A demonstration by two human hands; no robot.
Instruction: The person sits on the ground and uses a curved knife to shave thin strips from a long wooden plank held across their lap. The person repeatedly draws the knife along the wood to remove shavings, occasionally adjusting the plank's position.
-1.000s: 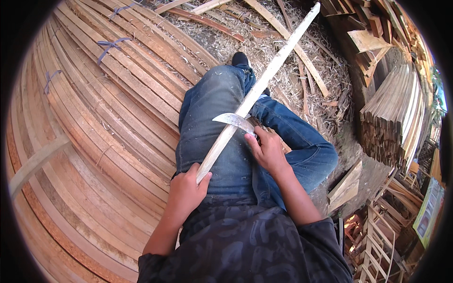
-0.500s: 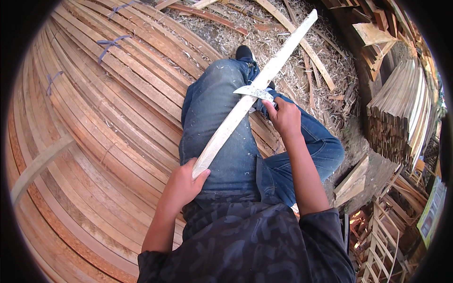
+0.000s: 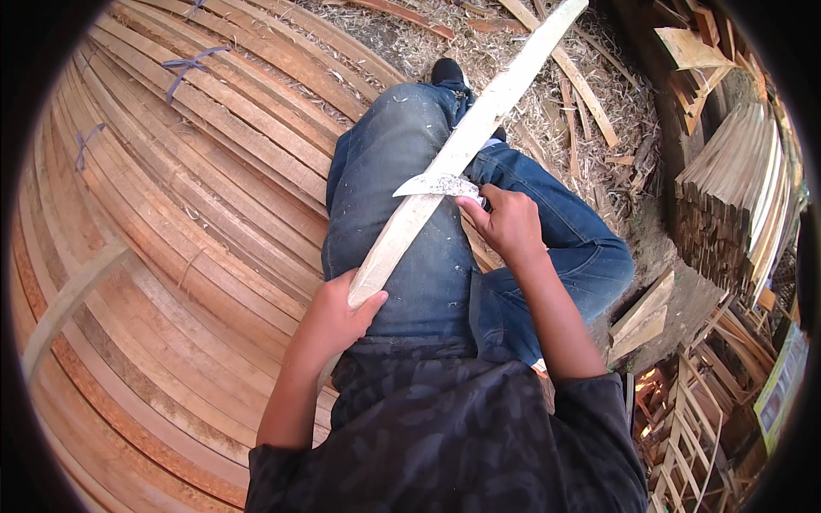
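Observation:
A long pale wooden strip (image 3: 479, 120) slants across my lap, its far tip up over the shavings. Its near end is gripped by my left hand (image 3: 332, 313), with the thumb on the right edge. My right hand (image 3: 508, 217) is closed round the handle of a knife (image 3: 436, 185), thumb along it. The pale, speckled blade lies across the strip about midway, its curved tip pointing left past the strip's edge. Most of the handle is hidden in my fingers. Under the strip is the thigh of my blue jeans (image 3: 402, 154).
Long wooden slats (image 3: 180, 248), some tied with purple strips (image 3: 190, 65), spread across the left. Curled shavings (image 3: 547, 94) cover the ground ahead. A stack of pale wood pieces (image 3: 727, 188) stands at the right, with offcuts (image 3: 641, 316) nearer me.
My right hand has drawn the knife along the strip toward me. My left hand still grips the near end; the view has shifted slightly.

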